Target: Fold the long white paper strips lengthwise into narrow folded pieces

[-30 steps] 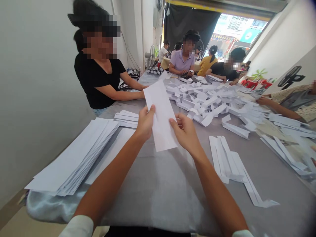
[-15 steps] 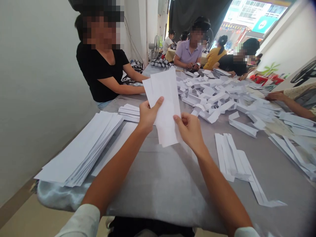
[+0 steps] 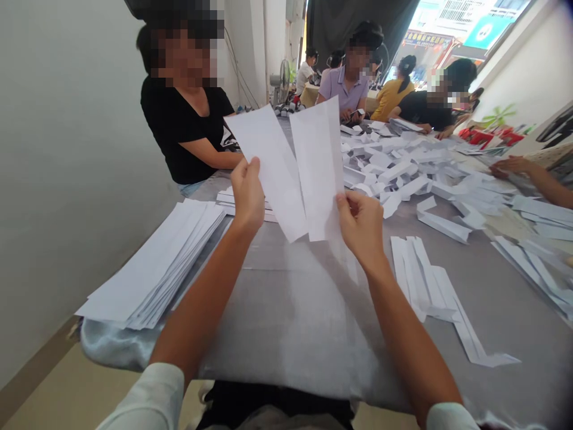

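My left hand (image 3: 249, 194) pinches the left edge of a long white paper sheet (image 3: 273, 173), thumb on its face. In my right hand (image 3: 362, 224) is a second white paper strip (image 3: 317, 170), gripped at its lower right edge, with a lengthwise crease near that side. Both papers are raised over the table in front of me, their lower ends close together and their tops spread apart. Whether more than one sheet is in either hand I cannot tell. Left of my forearm lies a thick stack of white paper sheets (image 3: 152, 263).
A grey cloth-covered table (image 3: 286, 322) spreads before me. Folded paper strips (image 3: 425, 278) lie to the right, and a large heap of folded papers (image 3: 403, 167) is further back. A person in black (image 3: 188, 131) sits at the left; other people work around the far side.
The papers, overlapped in both hands before, are now separated into two. My left hand has moved left and up with one, my right hand right and slightly up with the other.
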The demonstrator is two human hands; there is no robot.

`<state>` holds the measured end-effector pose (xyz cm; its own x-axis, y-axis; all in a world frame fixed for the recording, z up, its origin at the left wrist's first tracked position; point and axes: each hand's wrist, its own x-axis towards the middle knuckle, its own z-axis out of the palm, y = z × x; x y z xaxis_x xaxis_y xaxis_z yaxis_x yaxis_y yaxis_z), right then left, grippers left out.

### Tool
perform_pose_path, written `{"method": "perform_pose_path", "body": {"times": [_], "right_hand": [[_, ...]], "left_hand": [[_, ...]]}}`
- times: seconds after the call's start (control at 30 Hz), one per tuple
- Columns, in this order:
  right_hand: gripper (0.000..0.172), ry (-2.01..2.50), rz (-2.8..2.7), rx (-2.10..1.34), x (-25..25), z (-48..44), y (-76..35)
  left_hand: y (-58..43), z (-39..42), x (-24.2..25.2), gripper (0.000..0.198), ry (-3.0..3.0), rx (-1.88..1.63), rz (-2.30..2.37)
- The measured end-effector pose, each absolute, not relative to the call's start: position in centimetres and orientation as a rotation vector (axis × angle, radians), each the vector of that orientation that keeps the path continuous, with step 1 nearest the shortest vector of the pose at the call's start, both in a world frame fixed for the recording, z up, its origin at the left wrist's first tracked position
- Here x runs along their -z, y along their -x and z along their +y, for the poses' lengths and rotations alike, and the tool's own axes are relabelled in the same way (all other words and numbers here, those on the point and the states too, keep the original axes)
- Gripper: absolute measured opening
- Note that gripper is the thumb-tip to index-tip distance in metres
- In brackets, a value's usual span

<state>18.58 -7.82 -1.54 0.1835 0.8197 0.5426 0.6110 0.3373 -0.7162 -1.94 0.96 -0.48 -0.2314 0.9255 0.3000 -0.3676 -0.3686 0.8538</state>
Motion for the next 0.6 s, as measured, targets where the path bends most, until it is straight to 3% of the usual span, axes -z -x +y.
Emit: {"method": "perform_pose_path", "body": {"times": [0.07,0.23,0.37,0.6], "right_hand": [[0.035,1.379,-1.531,-0.256,1.6,-7.9,-18.5],[0.029,1.329,-1.629,-0.44,2.1,-8.4,-17.0],[0.028,1.25,-1.663,-0.62,2.5,-8.7,-15.8],[0.029,1.138,-1.617,-0.854,3.3,-8.8,-15.0]], "left_hand": [[2.2,0.1,-0.7,0.032,-1.095,-1.68,0.725],[1.9,-2.5,-1.7,0.054,-1.221,-1.28,0.683],[1.3,-2.8,-0.1,0.072,-1.326,-1.218,0.662],[0.6,-1.6,2.1,0.067,-1.5,-1.213,1.022]]}}
